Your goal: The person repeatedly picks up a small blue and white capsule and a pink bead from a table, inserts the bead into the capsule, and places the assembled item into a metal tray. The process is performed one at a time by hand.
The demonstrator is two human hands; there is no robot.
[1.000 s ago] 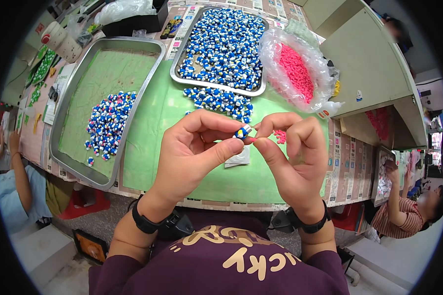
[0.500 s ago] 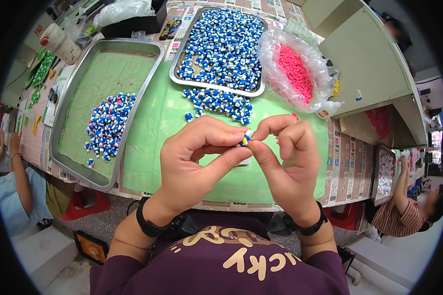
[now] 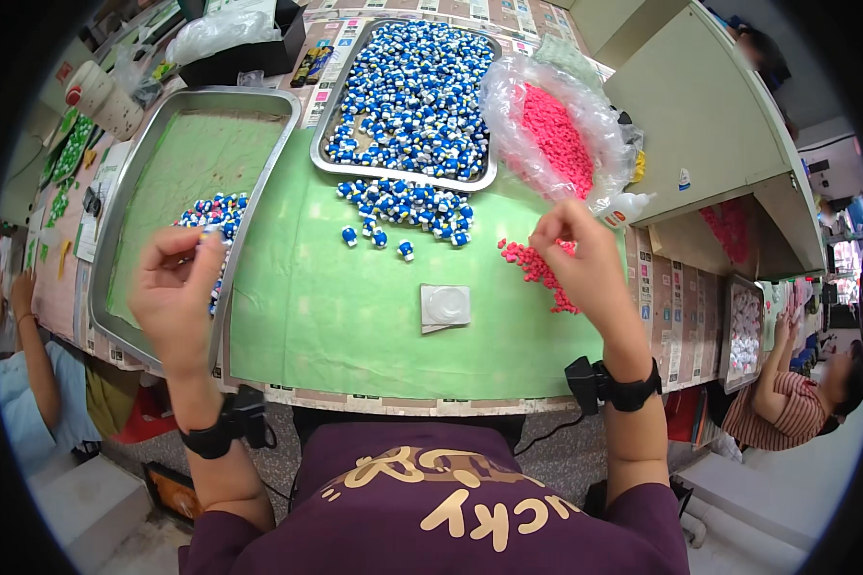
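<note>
Over the near right part of the left metal tray (image 3: 276, 113), my left hand (image 3: 174, 297) pinches a small blue-and-white figure (image 3: 211, 231) at its fingertips. Beneath it lies a heap of similar blue-and-white figures (image 3: 222, 213), partly covered by the hand. My right hand (image 3: 585, 264) is above the small loose pink pieces (image 3: 535, 268) on the green mat (image 3: 355, 335). Its thumb and fingers are pressed together; whatever is between them is hidden. Between the hands a small white square pad (image 3: 446, 307) with a round clear patch lies on the mat.
A second metal tray (image 3: 318, 158) full of blue-and-white figures stands at the back, with more figures (image 3: 408, 206) spilled before it. A plastic bag (image 3: 503, 96) of pink pieces and a white bottle (image 3: 628, 208) are at the back right, beside a grey cabinet (image 3: 710, 115).
My hands, earlier together over the mat with the small figure between them, have parted. The left moved left to the tray with the figure; the right moved right to the pink pieces.
</note>
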